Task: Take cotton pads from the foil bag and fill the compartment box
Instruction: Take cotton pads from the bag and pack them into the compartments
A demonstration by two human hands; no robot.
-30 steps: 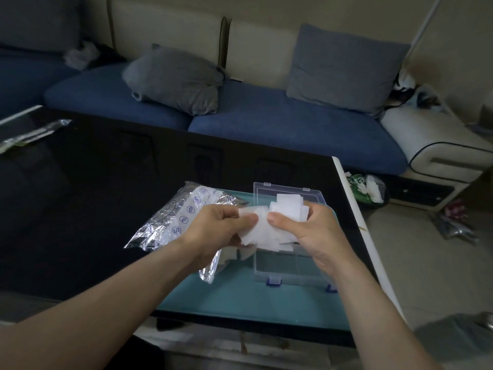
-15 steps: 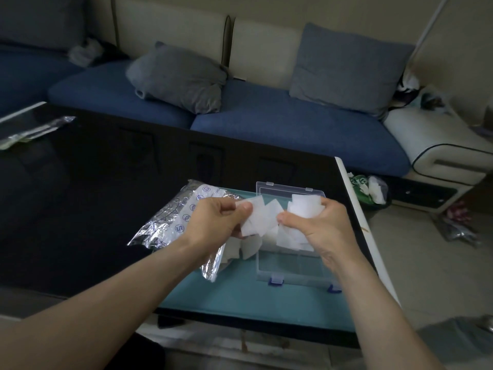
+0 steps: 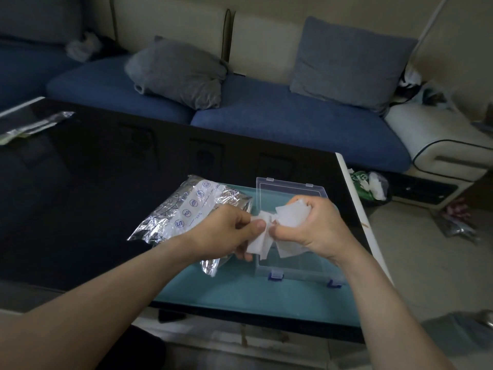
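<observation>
One head-worn wide-angle cam, no 2nd view to overlap w/ it. It looks fwd and down from above the forearms, close over the glossy black glass table [image 3: 80, 188] and the teal mat [image 3: 240, 295] at its near edge. Facing the blue-cushioned sofa [image 3: 293, 124] across the top of the frame, w/ pale floor [image 3: 426, 263] at right.

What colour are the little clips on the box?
Blue. The clips sit on the near edge of the clear box, seen in the head view.
</observation>
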